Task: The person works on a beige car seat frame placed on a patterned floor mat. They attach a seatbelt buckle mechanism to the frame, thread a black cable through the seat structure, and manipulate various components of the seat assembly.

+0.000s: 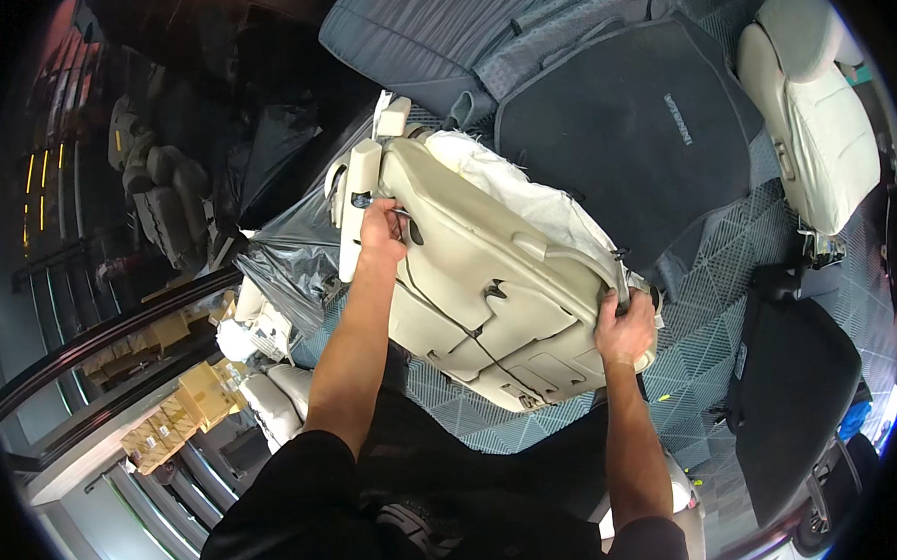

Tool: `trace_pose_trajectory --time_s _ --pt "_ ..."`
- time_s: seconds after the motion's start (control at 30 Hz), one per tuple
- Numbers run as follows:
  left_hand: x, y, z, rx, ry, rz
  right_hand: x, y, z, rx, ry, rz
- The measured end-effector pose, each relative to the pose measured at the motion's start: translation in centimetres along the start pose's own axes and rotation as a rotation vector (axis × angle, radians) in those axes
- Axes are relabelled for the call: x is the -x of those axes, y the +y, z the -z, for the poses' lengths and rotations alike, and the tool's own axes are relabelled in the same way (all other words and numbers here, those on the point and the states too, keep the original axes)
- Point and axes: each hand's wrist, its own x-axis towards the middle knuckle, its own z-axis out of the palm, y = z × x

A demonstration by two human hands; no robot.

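Observation:
A beige car seat backrest (466, 229) lies tilted in front of me, its moulded back panel facing up. Dark cords and slots cross that panel, and white lining shows along its far edge. My left hand (384, 231) is closed at the panel's upper left, beside a dark slot and a beige armrest-like piece (362, 169). Its fingertips curl over, and whatever they pinch there is too small to make out. At the right end, my right hand (626, 330) wraps round the backrest's edge, next to a loose grey-beige trim strip (578, 262).
A dark mat (623, 142) lies beyond on patterned flooring (691, 339). Another beige seat (812, 124) stands at far right, with a black seat part (794, 405) nearer. Black plastic sheeting (293, 262) and cardboard boxes (189, 411) are at left, by a dark glass wall.

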Motion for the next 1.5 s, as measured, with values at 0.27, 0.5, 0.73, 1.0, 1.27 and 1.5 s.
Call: trace_pose_trajectory --time_s 0.27,0.5,0.73,1.0,1.27,1.5 --pt "-0.9 1.3 -0.6 -0.046 0.031 0.148 0.2 -0.2 0.2 0.006 0.004 -0.008" --pt "0.8 -1.0 -2.4 0.109 0.236 -0.081 0.1 0.0 0.2 -0.015 -0.012 -0.04" --pt "1.5 -1.1 -2.9 0.181 0.274 -0.24 0.2 -0.4 0.2 -0.026 0.013 -0.015" --pt "1.8 -3.2 -2.6 -0.274 0.39 -0.626 0.1 -0.6 0.5 -0.043 0.021 -0.013" --pt "0.5 -0.6 -2.4 0.175 0.164 -0.244 0.0 -0.5 0.4 -0.036 0.016 -0.012" --pt "4.0 -0.7 -1.9 -0.855 0.529 -0.631 0.2 -0.2 0.2 -0.028 0.027 -0.015"
